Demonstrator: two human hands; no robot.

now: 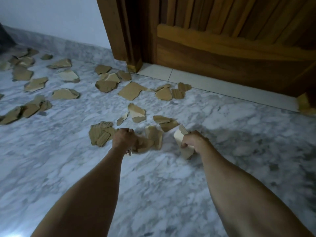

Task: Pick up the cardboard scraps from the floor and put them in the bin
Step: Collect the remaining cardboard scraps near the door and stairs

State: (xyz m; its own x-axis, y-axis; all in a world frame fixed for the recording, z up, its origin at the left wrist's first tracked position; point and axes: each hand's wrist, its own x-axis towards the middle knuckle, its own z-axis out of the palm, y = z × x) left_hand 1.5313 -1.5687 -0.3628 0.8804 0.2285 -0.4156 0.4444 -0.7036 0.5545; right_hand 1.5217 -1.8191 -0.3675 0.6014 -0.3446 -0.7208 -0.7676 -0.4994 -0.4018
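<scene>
Several torn brown cardboard scraps (131, 91) lie scattered over the marble floor (153, 185), from the far left wall to the door. My left hand (124, 138) is closed on a bunch of scraps (145, 145) low at the floor, beside a ribbed scrap (100, 134). My right hand (193, 141) grips a pale folded stack of scraps (179, 135), held upright just above the floor. No bin is in view.
A wooden door (230, 40) and its frame (119, 31) stand ahead at right, with a pale threshold strip (222, 89) below. A white wall with a marble skirting (59, 45) runs along the left. A dark object (5, 40) sits at the far left edge.
</scene>
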